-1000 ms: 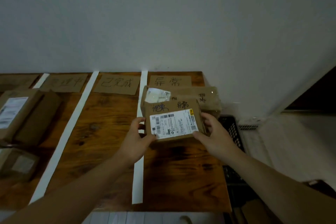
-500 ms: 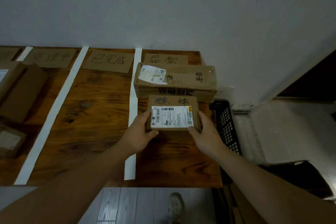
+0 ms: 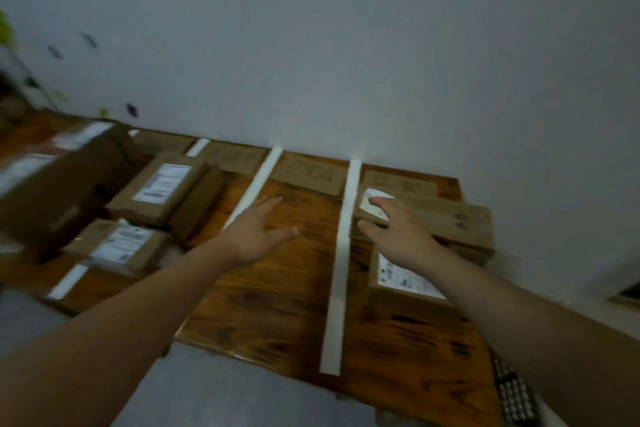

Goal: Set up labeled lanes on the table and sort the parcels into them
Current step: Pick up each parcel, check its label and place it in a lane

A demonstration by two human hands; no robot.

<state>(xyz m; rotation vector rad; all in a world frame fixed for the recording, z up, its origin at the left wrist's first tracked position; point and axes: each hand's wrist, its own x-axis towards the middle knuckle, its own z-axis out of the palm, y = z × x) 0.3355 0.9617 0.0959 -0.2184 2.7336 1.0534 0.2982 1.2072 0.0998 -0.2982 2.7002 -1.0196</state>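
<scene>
Out at 2 o'clock my right hand (image 3: 398, 236) spreads empty over the long brown cardboard box (image 3: 457, 222), left hand (image 3: 256, 236) empty too; forearm (image 3: 502, 305) could bump the small white-labelled parcel (image 3: 405, 282).

A single head-worn camera looks forward and down, tilted, from close behind both outstretched arms. The left hand (image 3: 258, 232) and right hand (image 3: 398, 234) sit mid-frame over the table (image 3: 277, 305), with the wall (image 3: 346, 45) beyond them.

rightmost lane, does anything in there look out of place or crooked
The long parcel spans the whole lane: its right end appears to poke past the table edge, and its left end sits at the white strip. The small parcel in front looks fine.
</scene>
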